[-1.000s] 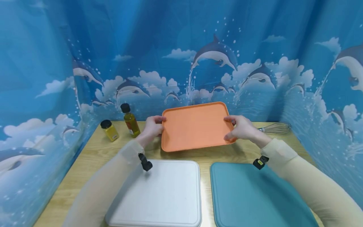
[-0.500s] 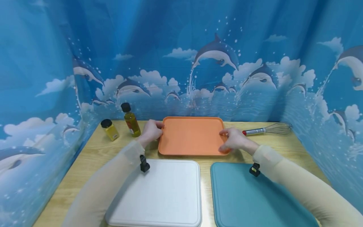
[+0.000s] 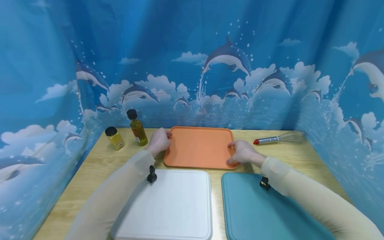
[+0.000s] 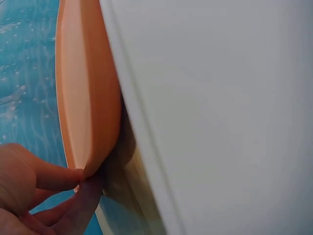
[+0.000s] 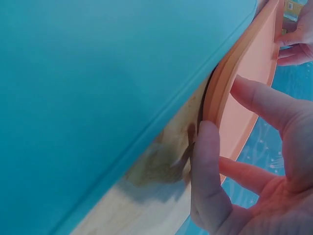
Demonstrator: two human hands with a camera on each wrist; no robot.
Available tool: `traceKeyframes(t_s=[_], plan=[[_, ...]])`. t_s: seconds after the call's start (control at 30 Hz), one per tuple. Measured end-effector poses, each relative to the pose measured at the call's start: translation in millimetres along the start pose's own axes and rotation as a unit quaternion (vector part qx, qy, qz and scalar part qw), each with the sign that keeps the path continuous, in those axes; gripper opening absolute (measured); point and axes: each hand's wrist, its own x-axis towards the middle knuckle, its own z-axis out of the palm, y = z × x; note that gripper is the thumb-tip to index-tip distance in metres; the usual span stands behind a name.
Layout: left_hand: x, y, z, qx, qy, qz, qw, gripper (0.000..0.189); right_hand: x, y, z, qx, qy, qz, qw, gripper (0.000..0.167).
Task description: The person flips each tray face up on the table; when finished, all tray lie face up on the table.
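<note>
A rectangular orange tray with a raised rim (image 3: pixel 199 148) is held level at the back of a light wooden desk (image 3: pixel 73 190); whether its base is touching cannot be told. Its left end is pinched between thumb and fingers by the left hand (image 3: pixel 159 141); its right end is gripped by the right hand (image 3: pixel 244 152), thumb and fingers parted. Nearer, a white rectangular board (image 3: pixel 168 203) and a teal rectangular board (image 3: pixel 270 210) are laid side by side. A black-capped bottle of yellowish oil (image 3: pixel 138 130) is seen beside a yellow black-lidded jar (image 3: pixel 115 138); the lettering on the bottle's reddish label cannot be read. A red-tipped metal whisk (image 3: pixel 280 137) is seen at right.
</note>
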Motion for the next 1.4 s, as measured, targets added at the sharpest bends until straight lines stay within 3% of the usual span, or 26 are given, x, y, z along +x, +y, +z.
traceKeyframes(t_s=[0.17,0.37,0.53,0.63,0.77,0.9,1.13,1.3,1.4], plan=[[0.5,2.4,1.4,0.005,0.001,-0.01,0.9999,0.047,-3.1,-1,1,-0.005,0.001,0.001,1.0,0.088],[-3.6,1.7,-3.7,0.031,-0.003,0.034,0.9989,0.041,-10.3,-1,-5,-0.04,0.015,-0.02,0.9989,0.09],[-16.3,3.8,-14.2,0.016,-0.036,0.038,0.9985,0.037,-23.5,-5,-9,-0.065,0.053,-0.066,0.9943,0.082],[-25.7,2.7,-22.4,-0.003,-0.054,0.027,0.9982,0.038,-36.4,-10,-6,-0.044,0.068,-0.106,0.9911,0.077],[-39.0,-4.7,-35.2,-0.001,-0.056,0.04,0.9976,0.041,-55.1,-19,3,-0.006,0.067,-0.155,0.9855,0.074],[-56.6,-17.9,-47.7,-0.003,-0.059,0.055,0.9967,0.042,-73.2,-28,18,0.044,0.043,-0.174,0.9828,0.075],[-94.0,-45.9,-68.8,-0.002,-0.095,0.052,0.9941,0.048,-98.0,-38,41,0.117,-0.031,-0.189,0.9745,0.08],[-118.9,-70.3,-78.9,0.036,-0.106,0.075,0.9909,0.051,-108.2,-44,51,0.144,-0.086,-0.162,0.9724,0.085],[-131.5,-82.2,-80.5,0.068,-0.119,0.072,0.988,0.055,-112.6,-46,55,0.161,-0.108,-0.142,0.9707,0.087]])
